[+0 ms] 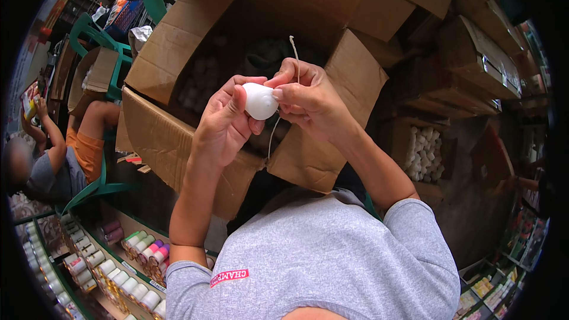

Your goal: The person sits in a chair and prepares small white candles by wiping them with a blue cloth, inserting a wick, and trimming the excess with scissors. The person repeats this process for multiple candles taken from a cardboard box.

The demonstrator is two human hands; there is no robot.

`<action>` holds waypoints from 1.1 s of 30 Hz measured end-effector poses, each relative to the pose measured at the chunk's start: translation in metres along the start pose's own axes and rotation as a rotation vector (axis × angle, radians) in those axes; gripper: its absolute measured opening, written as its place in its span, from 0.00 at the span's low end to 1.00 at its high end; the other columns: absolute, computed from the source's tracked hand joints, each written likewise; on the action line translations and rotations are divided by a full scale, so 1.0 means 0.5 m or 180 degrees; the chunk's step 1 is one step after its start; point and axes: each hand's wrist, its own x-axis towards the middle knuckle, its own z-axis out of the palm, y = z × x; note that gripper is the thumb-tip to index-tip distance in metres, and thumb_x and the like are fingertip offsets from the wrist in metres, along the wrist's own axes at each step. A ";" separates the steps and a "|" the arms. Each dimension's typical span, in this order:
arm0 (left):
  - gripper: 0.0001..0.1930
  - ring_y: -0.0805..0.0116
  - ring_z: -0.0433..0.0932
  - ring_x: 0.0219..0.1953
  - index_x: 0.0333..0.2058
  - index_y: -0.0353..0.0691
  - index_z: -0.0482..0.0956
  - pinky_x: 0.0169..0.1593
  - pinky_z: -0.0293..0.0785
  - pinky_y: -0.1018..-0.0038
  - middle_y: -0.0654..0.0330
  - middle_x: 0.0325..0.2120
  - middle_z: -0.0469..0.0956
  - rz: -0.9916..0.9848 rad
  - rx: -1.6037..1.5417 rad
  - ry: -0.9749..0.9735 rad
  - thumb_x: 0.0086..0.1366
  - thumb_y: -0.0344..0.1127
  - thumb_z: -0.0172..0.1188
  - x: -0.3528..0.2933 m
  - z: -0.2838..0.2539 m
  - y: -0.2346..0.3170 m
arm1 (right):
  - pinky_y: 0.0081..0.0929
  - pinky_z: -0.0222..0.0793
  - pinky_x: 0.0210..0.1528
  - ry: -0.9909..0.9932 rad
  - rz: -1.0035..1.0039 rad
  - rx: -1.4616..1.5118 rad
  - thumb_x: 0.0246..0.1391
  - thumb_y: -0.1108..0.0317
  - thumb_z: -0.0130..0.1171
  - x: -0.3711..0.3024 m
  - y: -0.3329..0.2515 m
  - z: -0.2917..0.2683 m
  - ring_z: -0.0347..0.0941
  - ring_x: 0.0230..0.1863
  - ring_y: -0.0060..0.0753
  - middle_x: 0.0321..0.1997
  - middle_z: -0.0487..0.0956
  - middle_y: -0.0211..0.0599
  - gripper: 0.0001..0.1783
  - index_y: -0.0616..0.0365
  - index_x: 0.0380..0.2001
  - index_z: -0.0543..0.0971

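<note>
A smooth, white, rounded piece that looks like a candle [259, 101] is held up between my hands. My left hand [220, 124] grips it from the left, thumb and fingers closed around its side. At its right end, my right hand [313, 93] has thumb and fingertips pinched together. A thin whitish cord [294, 49] sticks up above the right hand, and another length hangs below the fingers. Where the cord meets the white piece is hidden by my fingers. Beneath my hands stands a large open cardboard box [172, 47] with several white pieces [200, 80] in its dark inside.
Another carton of white pieces [424, 153] stands at right, below stacked cardboard boxes [480, 65]. At left, a person [56, 163] sits on a green plastic chair [98, 186]. Shelves of white and coloured candle-like cylinders [127, 284] fill the lower left.
</note>
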 end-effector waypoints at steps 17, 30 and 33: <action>0.27 0.70 0.76 0.32 0.59 0.31 0.63 0.37 0.76 0.75 0.50 0.43 0.77 0.0349 -0.0435 0.0064 0.71 0.48 0.49 -0.026 -0.072 0.026 | 0.18 0.55 0.21 0.0309 -0.0840 -0.2543 0.51 0.59 0.68 0.058 0.011 0.001 0.62 0.20 0.13 0.21 0.74 0.24 0.16 0.62 0.36 0.82; 0.27 0.73 0.77 0.29 0.54 0.30 0.68 0.33 0.78 0.79 0.56 0.36 0.76 0.0361 0.0001 0.0032 0.69 0.49 0.53 -0.016 -0.049 0.007 | 0.12 0.47 0.15 0.0143 0.0034 -0.0049 0.47 0.76 0.63 0.025 0.025 0.028 0.58 0.15 0.09 0.22 0.75 0.30 0.04 0.60 0.27 0.77; 0.28 0.74 0.77 0.28 0.54 0.30 0.68 0.33 0.78 0.79 0.56 0.36 0.77 0.0367 0.0124 0.0042 0.68 0.50 0.55 -0.016 -0.049 0.007 | 0.12 0.46 0.15 0.0145 0.0038 -0.0004 0.47 0.75 0.65 0.026 0.027 0.027 0.57 0.16 0.08 0.22 0.74 0.29 0.06 0.59 0.28 0.77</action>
